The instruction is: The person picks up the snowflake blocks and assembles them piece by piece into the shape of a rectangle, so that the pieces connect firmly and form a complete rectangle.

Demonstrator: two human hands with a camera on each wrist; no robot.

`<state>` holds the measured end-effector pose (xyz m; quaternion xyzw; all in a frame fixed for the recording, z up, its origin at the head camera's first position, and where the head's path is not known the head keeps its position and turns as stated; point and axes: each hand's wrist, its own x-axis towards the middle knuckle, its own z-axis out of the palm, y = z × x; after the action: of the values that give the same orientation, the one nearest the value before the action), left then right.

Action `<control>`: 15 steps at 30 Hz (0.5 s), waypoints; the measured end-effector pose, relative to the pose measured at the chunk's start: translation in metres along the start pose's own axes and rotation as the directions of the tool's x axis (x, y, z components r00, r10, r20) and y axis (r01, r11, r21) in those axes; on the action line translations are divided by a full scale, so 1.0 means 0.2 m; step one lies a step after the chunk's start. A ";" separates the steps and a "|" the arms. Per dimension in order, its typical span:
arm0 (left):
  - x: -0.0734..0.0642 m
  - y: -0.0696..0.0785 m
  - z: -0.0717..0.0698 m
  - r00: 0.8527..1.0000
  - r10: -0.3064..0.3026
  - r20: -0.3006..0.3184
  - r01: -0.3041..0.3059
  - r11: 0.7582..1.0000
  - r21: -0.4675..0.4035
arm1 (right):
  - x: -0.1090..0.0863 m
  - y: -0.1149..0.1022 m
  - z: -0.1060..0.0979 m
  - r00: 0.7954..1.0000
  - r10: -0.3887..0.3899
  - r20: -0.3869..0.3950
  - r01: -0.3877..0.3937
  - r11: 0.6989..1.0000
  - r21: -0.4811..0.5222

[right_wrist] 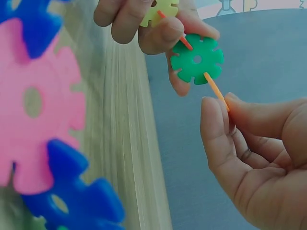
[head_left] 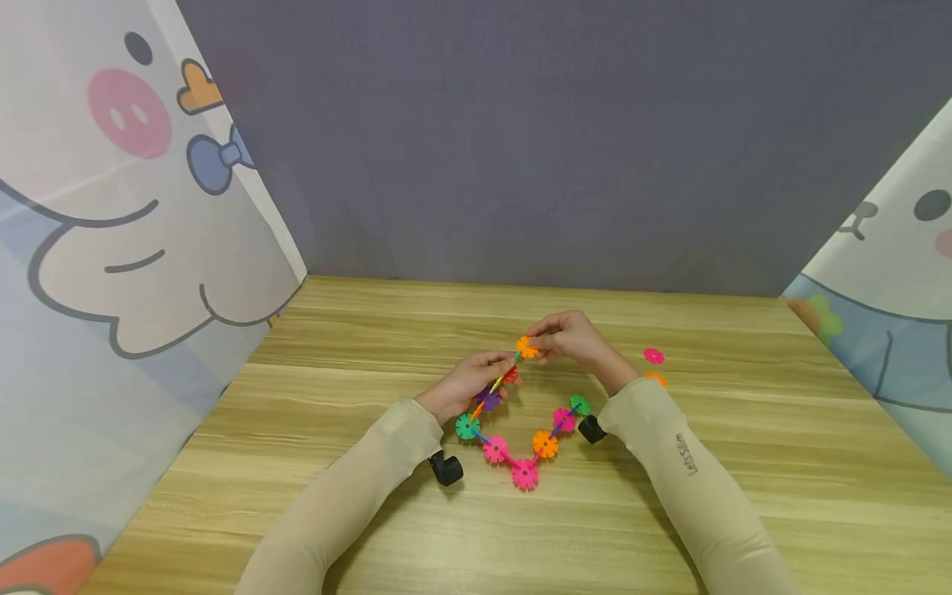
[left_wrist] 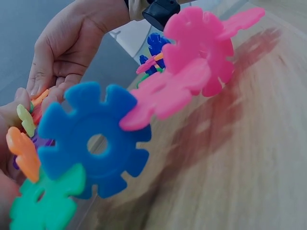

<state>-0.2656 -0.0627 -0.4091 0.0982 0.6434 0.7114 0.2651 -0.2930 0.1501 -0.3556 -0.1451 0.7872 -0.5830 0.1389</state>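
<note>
My right hand (head_left: 573,339) pinches an orange notched plastic disc (head_left: 525,350) between thumb and fingers. In the right wrist view that orange disc, seen edge-on, meets the rim of a green notched disc (right_wrist: 184,64). The green disc belongs to a chain of interlocked discs, which my left hand (head_left: 470,383) grips close to that end. Yellow (right_wrist: 149,18), purple (head_left: 487,400), teal (head_left: 467,426), blue (left_wrist: 72,129) and pink (head_left: 525,474) discs follow along it. The chain curves round to another green disc (head_left: 580,405) near the right wrist.
A loose pink disc (head_left: 654,356) lies on the wooden table (head_left: 744,397) right of my right hand. An orange disc (head_left: 656,379) beside it is partly hidden by the sleeve. A grey wall (head_left: 521,149) stands behind, with cartoon-printed cloth (head_left: 149,289) at the sides.
</note>
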 end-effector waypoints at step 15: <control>0.02 -0.01 0.03 0.998 0.050 -0.035 -0.048 0.997 0.052 | 0.01 0.02 0.01 1.000 0.022 -0.010 -0.022 0.999 -0.027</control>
<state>-0.2659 -0.0552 -0.4105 0.1076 0.6634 0.7029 0.2330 -0.2935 0.1486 -0.3601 -0.1353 0.7973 -0.5715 0.1395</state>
